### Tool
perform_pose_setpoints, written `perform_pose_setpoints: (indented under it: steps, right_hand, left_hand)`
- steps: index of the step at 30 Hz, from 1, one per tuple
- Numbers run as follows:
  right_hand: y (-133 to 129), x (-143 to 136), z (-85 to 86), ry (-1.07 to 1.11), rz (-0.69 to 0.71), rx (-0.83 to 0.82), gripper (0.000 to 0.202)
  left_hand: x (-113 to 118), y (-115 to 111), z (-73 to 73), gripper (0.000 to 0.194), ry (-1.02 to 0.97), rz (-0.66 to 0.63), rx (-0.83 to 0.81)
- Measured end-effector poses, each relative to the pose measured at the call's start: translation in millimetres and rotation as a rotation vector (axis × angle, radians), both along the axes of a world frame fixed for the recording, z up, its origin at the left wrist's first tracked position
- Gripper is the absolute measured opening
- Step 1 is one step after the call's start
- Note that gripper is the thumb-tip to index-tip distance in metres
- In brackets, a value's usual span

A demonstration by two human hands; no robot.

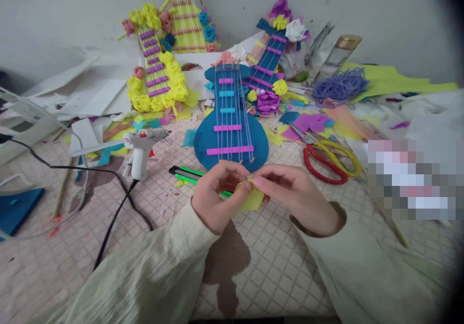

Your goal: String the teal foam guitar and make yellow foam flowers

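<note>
Both my hands meet at the middle of the table over a small piece of yellow paper (253,200). My left hand (219,196) pinches its upper left edge between thumb and fingers. With thumb and forefinger, my right hand (299,196) pinches the same edge from the right, the fingertips of the two hands nearly touching. Just beyond lies a blue paper guitar (203,143) with pink and light-blue bars and pale strings. A green utility knife (186,173) rests partly hidden behind my left hand.
A white glue gun (139,157) with a black cord stands at left. Red and yellow scissors (326,162) lie at right, near purple yarn (340,87). Behind are a yellow-flowered instrument (155,68), another blue one (270,56) and many paper scraps. A thin stick (395,227) lies at right.
</note>
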State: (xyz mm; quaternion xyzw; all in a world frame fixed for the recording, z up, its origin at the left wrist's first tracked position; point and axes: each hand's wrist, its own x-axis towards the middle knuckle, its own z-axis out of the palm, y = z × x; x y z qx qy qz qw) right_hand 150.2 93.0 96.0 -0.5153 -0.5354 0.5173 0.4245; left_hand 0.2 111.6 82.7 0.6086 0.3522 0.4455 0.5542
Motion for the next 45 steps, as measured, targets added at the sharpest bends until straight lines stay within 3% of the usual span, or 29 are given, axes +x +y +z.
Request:
perform_pose_setpoints:
  steps: [13,45]
  right_hand:
    - [-0.4,-1.5,-0.8,-0.002,-0.062,0.027,0.015]
    - [-2.9,-3.4,-2.6,-0.075,-0.073,0.065,0.016]
  left_hand:
    - [-0.9,3.4,4.1,0.019,0.211,0.008,0.017]
    - [-1.4,2.4,1.4,0.016,0.221,0.017,0.023]
